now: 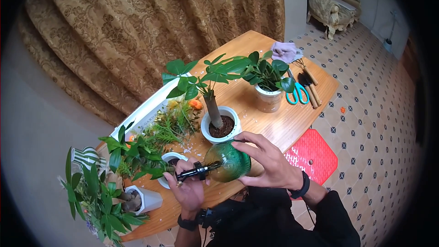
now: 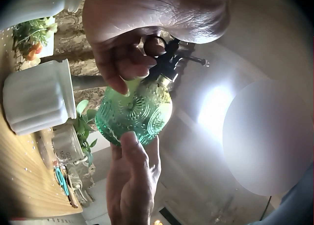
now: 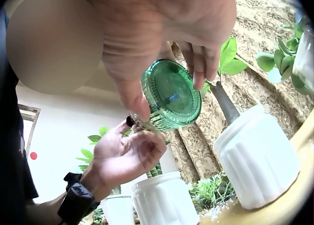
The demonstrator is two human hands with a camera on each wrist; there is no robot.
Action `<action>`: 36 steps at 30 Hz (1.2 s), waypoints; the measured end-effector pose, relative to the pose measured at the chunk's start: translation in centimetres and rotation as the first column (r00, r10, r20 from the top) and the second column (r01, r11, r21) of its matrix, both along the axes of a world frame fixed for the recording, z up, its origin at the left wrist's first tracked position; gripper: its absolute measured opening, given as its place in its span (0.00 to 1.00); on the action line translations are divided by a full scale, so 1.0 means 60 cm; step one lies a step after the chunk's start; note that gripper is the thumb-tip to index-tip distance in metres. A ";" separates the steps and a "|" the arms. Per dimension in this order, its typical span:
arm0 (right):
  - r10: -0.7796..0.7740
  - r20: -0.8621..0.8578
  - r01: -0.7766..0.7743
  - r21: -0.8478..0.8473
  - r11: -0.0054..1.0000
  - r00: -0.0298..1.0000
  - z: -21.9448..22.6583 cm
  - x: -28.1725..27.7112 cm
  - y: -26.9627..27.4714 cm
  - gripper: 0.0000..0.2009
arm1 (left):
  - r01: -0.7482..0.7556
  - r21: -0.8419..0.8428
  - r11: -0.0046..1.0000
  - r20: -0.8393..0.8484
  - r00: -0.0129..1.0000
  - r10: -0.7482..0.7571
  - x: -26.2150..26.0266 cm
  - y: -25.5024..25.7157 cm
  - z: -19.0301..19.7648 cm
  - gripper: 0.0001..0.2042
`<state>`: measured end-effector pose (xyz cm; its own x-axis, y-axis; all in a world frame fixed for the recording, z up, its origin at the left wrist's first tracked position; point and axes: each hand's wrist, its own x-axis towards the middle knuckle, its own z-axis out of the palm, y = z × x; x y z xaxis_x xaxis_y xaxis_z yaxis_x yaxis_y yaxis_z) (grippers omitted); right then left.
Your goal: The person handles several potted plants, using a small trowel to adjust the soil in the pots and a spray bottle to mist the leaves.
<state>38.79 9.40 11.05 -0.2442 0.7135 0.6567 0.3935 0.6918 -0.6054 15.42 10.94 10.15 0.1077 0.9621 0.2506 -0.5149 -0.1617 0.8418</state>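
Observation:
A green ribbed glass spray bottle (image 1: 233,162) with a black spray head (image 1: 192,173) is held on its side over the table's near edge. My right hand (image 1: 272,164) grips the bottle's rounded body, thumb and fingers spread on opposite sides. At the neck and spray head, the fingers of my left hand (image 1: 188,195) are curled. The bottle's round glass base (image 3: 172,95) faces the right wrist camera. Just beyond the bottle stands a thick-trunked plant (image 1: 212,107) in a white pot (image 1: 206,130). Another white pot (image 1: 167,159) is close to my left hand.
A white pot with a leafy plant (image 1: 150,201) leans at the table's left end. Cut greenery and orange flowers (image 1: 195,104) lie near a white box (image 1: 137,118). Farther right are a potted plant (image 1: 267,100), teal-handled scissors (image 1: 298,95), small garden tools (image 1: 313,92) and a lilac cloth (image 1: 284,51).

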 end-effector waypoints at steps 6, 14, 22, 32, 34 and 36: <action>-0.015 0.058 0.010 0.090 0.996 0.998 0.014 0.004 -0.007 0.41 | 0.038 -0.082 0.996 0.057 0.998 -0.033 -0.004 0.005 -0.009 0.28; -0.033 0.060 0.025 0.134 0.991 0.998 0.017 0.005 -0.012 0.41 | 0.089 -0.085 0.992 0.093 0.992 -0.081 0.001 0.008 -0.004 0.27; 0.079 -0.341 -0.164 -0.227 0.960 0.937 -0.061 -0.008 -0.005 0.38 | 0.162 -0.186 0.969 0.054 0.986 -0.155 -0.011 0.001 -0.014 0.24; 0.022 -0.767 -0.616 -0.497 0.611 0.641 -0.129 -0.039 -0.014 0.30 | -0.039 0.169 0.985 -0.685 0.713 0.146 0.041 -0.011 0.048 0.12; 0.028 -0.774 -0.632 -0.494 0.597 0.632 -0.132 -0.046 -0.013 0.31 | -0.088 0.283 0.955 -0.679 0.685 0.264 0.047 -0.011 0.052 0.13; 0.015 -0.735 -0.595 -0.538 0.597 0.678 -0.142 -0.055 -0.014 0.32 | -0.089 0.318 0.944 -0.678 0.675 0.292 0.046 0.003 0.045 0.13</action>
<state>35.47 8.59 2.56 -0.3073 0.9492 0.0677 -0.4056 -0.0663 -0.9116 18.15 11.15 12.84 0.1710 0.9008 0.3992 0.2833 -0.4330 0.8557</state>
